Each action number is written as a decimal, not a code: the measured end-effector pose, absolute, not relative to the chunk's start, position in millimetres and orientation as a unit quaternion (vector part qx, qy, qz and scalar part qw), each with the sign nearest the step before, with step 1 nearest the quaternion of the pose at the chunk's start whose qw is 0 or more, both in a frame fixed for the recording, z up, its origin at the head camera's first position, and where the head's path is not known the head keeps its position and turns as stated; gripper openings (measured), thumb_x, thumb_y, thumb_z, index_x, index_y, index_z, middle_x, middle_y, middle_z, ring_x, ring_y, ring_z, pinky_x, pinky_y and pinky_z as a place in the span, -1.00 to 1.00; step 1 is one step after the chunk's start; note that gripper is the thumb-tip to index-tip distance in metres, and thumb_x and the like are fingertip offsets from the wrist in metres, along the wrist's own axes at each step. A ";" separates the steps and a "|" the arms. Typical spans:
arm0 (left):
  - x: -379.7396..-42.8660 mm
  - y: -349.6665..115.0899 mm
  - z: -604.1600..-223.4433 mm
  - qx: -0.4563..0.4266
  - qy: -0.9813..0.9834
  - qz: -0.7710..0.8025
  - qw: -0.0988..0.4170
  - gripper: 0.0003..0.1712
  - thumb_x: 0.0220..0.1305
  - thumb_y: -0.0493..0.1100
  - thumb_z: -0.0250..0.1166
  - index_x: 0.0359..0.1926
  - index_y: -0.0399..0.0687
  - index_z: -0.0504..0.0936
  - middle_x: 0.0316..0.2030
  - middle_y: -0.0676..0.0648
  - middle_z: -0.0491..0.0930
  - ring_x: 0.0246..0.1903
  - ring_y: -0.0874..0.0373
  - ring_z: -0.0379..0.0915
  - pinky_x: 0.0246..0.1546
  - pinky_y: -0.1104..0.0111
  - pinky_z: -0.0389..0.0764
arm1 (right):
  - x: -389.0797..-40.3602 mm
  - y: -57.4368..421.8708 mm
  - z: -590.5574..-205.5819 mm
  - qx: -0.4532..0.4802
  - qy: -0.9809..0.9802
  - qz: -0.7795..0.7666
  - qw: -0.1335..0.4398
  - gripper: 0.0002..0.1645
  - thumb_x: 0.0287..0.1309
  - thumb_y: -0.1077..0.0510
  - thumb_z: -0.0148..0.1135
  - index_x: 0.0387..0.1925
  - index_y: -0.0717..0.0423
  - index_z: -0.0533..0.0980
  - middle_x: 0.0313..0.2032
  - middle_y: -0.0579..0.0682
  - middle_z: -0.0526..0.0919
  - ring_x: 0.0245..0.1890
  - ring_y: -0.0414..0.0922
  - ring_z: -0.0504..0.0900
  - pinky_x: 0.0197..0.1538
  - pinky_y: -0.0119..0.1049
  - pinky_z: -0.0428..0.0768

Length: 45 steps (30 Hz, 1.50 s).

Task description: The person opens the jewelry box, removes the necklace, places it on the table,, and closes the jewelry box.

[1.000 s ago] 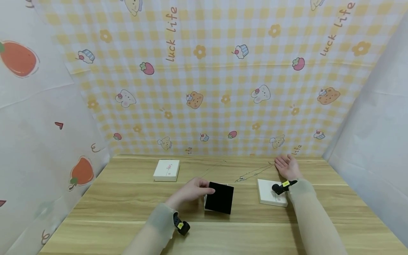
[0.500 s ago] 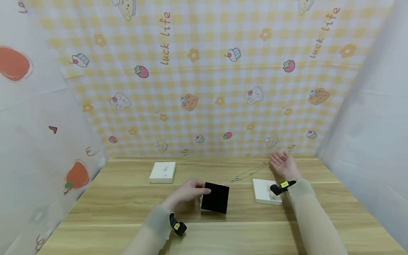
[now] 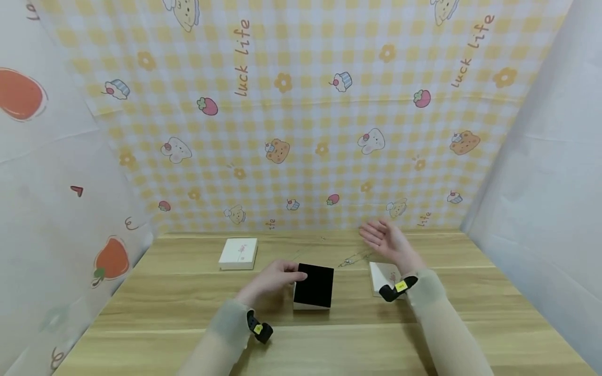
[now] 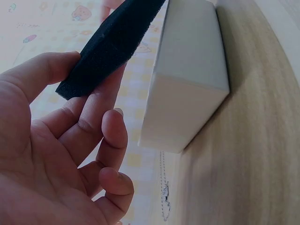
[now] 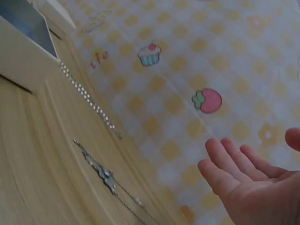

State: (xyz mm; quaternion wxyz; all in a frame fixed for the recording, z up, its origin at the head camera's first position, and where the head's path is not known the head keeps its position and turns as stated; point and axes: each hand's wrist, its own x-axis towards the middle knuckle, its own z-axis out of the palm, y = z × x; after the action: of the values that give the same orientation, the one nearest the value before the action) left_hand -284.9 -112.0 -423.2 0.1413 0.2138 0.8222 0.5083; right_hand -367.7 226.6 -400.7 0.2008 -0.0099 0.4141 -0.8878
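Observation:
My left hand [image 3: 275, 277] pinches a square black foam pad [image 3: 315, 285] between thumb and fingers. The pad overlaps the top of a white box [image 3: 312, 307] in the head view; in the left wrist view it tilts beside that box [image 4: 187, 70]. My right hand [image 3: 386, 243] holds nothing, fingers extended, above the table's far side. Below it lies a silver necklace [image 3: 350, 260], whose pendant [image 5: 106, 177] shows in the right wrist view. A second silver chain [image 5: 89, 97] stretches from behind the box.
One white box with a small pink print [image 3: 238, 253] stands at the back left. Another white printed item [image 3: 383, 277] lies under my right wrist, partly covered. A checked cloth [image 3: 301, 130] hangs behind the wooden table [image 3: 188, 308].
My right hand has moved left, from the necklace's far right end to above it. The black pad has shifted slightly and sits squarer over the box. The head view has turned a little right.

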 end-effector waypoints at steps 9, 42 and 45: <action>-289.3 -110.7 -417.4 0.202 0.822 0.515 0.131 -0.56 0.33 0.01 0.23 -0.57 -0.07 0.30 -0.59 0.04 0.30 -0.46 0.08 0.26 -0.37 0.29 0.31 | -349.4 181.9 -393.0 -0.106 0.581 -0.783 0.193 -0.31 0.56 -0.02 -0.43 0.45 0.40 -0.10 0.41 0.35 0.05 0.37 0.21 0.13 0.39 0.03 0.02; -289.5 -114.1 -407.5 0.157 0.796 0.582 0.051 -0.70 0.34 -0.05 0.24 -0.37 -0.22 0.54 -0.41 0.01 0.50 -0.27 -0.01 0.41 -0.18 0.20 0.43 | -313.1 137.2 -398.0 -0.183 0.732 -0.634 0.167 -0.68 0.26 0.20 0.20 -0.09 0.41 0.53 -0.37 -0.07 0.64 -0.45 -0.21 0.60 -0.27 -0.34 0.61; -289.1 -115.7 -408.0 0.159 0.794 0.584 0.055 -0.65 0.34 -0.03 0.23 -0.17 -0.29 0.60 -0.27 -0.03 0.58 -0.21 -0.01 0.45 -0.09 0.08 0.46 | -313.0 138.8 -397.8 -0.180 0.734 -0.634 0.165 -0.66 0.26 0.20 0.19 -0.07 0.42 0.52 -0.36 -0.07 0.64 -0.45 -0.22 0.60 -0.27 -0.35 0.60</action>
State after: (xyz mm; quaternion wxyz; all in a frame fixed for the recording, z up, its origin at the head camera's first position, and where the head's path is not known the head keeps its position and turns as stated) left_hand -289.1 -115.7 -408.0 0.0547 0.1588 0.7944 0.5837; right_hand -313.0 138.8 -397.8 0.1648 -0.1795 0.7343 -0.6336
